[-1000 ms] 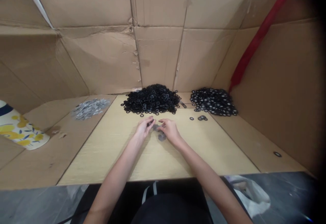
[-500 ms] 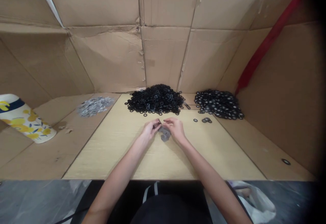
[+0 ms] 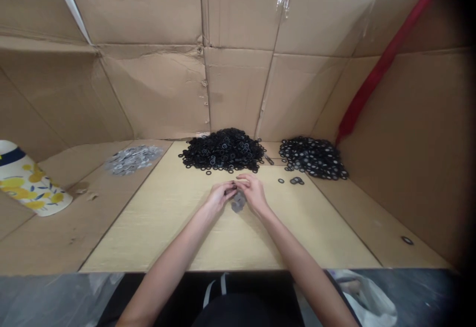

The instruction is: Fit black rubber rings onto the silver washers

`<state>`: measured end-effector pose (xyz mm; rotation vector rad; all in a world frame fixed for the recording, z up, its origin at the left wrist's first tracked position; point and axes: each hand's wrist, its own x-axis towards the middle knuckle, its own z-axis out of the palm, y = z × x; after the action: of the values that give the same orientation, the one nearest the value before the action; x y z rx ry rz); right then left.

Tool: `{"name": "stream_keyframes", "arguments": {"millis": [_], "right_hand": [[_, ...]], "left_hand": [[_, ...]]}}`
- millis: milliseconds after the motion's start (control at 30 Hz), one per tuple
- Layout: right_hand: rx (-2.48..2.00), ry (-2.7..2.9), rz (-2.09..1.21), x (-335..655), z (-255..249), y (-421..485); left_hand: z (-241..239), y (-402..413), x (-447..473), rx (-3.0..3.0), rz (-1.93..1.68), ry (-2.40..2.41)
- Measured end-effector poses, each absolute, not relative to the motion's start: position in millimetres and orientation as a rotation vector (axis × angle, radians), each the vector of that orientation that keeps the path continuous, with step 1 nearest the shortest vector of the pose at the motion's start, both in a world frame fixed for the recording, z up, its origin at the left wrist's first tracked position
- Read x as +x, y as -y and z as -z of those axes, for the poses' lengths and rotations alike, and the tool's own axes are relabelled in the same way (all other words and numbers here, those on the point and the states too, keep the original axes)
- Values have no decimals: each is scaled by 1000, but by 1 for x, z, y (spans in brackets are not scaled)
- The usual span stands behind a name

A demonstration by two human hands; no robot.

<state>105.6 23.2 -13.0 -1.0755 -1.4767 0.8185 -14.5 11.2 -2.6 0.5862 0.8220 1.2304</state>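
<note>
At the middle of the board, my left hand pinches a small black ring between thumb and fingers. My right hand meets it from the other side, fingertips closed at the ring; whether they grip a disc there is too small to make out. Just below the fingertips, several thin grey discs lie loosely together on the board. Beyond my hands rises a large heap of black rings. To the right is a pile of black rings with pale centres, and a few similar pieces lie nearer.
A heap of silvery discs lies at the left on cardboard. A patterned cylinder stands at the far left. Cardboard walls enclose the back and sides, with a red strap at right. One lone ring lies front right.
My right hand's fingers have come in against my left fingertips, closing the small gap between the hands. The whole view has shifted slightly; the piles look unchanged.
</note>
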Motion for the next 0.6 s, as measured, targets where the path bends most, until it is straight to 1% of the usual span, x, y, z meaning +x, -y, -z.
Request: {"name": "stream_keyframes", "arguments": {"millis": [133, 300, 467, 533, 600], "right_hand": [[-1166, 1445, -830, 107, 14, -26], [-1236, 1470, -674, 109, 15, -28], [-1283, 1444, -616, 110, 13, -28], [-1306, 1405, -653, 111, 11, -28], [-1254, 1386, -814, 111, 11, -29]], "left_hand": [[3, -11, -13, 573, -1245, -828], [2, -10, -11, 581, -1317, -851], [0, -9, -12, 636, -1328, -857], [-1, -9, -12, 646, -1329, -861], [-2, -8, -12, 664, -1331, -853]]}}
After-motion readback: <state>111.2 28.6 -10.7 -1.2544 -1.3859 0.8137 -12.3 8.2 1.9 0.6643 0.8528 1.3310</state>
